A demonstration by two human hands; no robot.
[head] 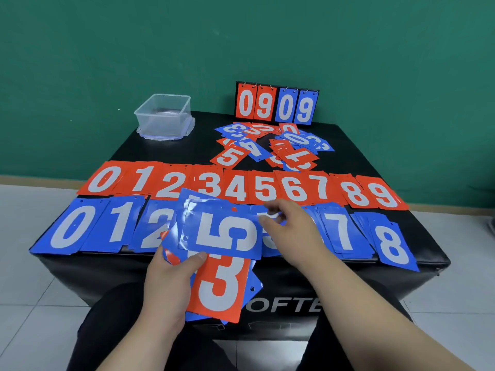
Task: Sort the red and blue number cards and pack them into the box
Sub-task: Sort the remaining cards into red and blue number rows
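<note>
A row of red number cards, 0 to 9, lies across the black table. In front of it runs a row of blue cards. My left hand grips a fanned bunch of cards over the table's front edge, with a red 3 on top. My right hand pinches the right edge of a sideways blue 5 card above the blue row. An unsorted heap of red and blue cards lies behind the rows. The clear plastic box stands at the far left corner.
A small flip scoreboard showing 09 in red and 09 in blue stands at the table's back edge. Green wall behind, pale tiled floor around. My dark-trousered legs are under the table's front.
</note>
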